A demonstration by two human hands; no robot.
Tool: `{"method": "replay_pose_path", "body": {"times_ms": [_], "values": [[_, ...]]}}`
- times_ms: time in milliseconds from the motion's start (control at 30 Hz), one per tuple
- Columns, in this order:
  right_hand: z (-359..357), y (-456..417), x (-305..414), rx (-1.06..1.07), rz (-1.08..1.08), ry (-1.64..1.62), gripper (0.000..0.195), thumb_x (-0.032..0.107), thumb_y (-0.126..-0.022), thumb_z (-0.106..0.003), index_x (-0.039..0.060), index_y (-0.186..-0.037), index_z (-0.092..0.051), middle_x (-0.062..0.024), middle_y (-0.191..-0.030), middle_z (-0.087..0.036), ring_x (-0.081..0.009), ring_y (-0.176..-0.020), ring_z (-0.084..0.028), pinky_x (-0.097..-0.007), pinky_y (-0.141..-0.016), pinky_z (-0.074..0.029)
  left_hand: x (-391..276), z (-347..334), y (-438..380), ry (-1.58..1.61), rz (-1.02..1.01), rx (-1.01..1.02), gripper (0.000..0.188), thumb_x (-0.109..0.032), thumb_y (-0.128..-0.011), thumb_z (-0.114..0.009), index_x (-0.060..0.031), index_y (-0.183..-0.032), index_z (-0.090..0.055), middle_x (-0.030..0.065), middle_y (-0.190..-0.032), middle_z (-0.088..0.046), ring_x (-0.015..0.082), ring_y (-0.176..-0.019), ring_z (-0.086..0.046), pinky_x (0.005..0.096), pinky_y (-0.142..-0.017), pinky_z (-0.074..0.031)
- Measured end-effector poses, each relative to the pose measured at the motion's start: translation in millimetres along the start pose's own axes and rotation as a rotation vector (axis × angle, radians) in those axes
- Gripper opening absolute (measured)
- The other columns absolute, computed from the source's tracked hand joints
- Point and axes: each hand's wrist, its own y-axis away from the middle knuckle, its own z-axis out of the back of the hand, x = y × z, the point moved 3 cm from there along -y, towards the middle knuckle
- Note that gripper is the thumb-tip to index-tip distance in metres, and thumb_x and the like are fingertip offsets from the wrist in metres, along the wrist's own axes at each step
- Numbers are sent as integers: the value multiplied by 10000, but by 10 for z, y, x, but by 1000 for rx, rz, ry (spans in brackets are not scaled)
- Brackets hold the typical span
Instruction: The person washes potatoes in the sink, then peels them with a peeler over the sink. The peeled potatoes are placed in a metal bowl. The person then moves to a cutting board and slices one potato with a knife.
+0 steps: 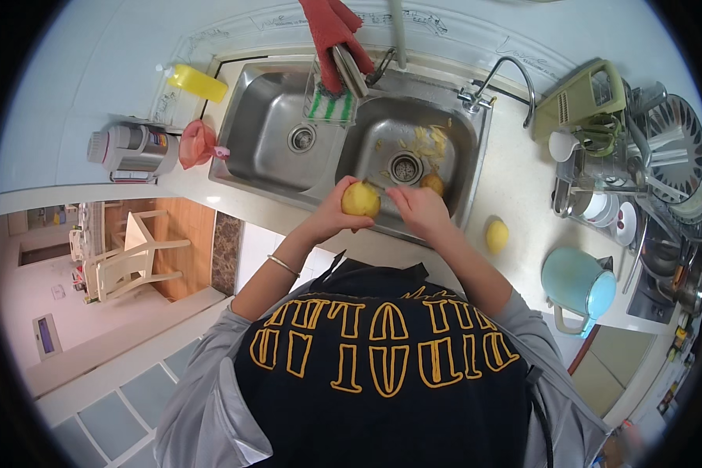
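My left hand [334, 212] grips a partly peeled potato [361, 200] above the front rim of the double steel sink [359, 143]. Close to its right side is my right hand [419, 209], with fingers curled and blurred; whatever they may hold is hidden. In the right basin, an unpeeled brown potato [432, 182] rests beside the drain strainer [406, 168]. Pale peelings [431, 142] lie scattered behind it. A peeled yellow potato [497, 236] sits on the countertop to the right of the sink.
Red rubber gloves [334, 36] hang over a clear sponge rack [331, 111] at the basin divider. A curved faucet [517, 64] rises at back right. A turquoise kettle [576, 281] and a dish rack [608, 181] stand right; a yellow bottle [195, 83] and pink bag [197, 145] are left.
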Motion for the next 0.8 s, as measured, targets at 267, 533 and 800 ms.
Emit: {"method": "replay_pose_path", "body": {"times_ms": [267,533,800], "values": [[193,164,165,-139,-60,-105,353,347,-966,-477,50,-809,-586,-186,-675,-610,-409,-662,-596,-485,-583,-467,-64,-143,101,66,-60,35,715,-6,-712,-790,-106,-1279,-366,49,-1039,-545,142,-887,-590,286,-703,-524],[310,277,428,-69,146,-41,325,316,-949,-509,60,-757,-566,-165,-651,-598,-389,-627,-592,-473,-551,-464,-29,-137,71,372,0,68,687,-27,-729,-763,-136,-1268,-351,68,-1034,-538,199,-900,-591,302,-680,-504],[-24,52,-98,-81,-183,70,398,374,-967,-456,40,-793,-585,-213,-698,-619,-425,-704,-613,-523,-611,-467,-6,-92,83,519,-6,254,725,-102,-718,-779,-172,-1289,-338,103,-1165,-514,228,-962,-590,294,-685,-503]]}}
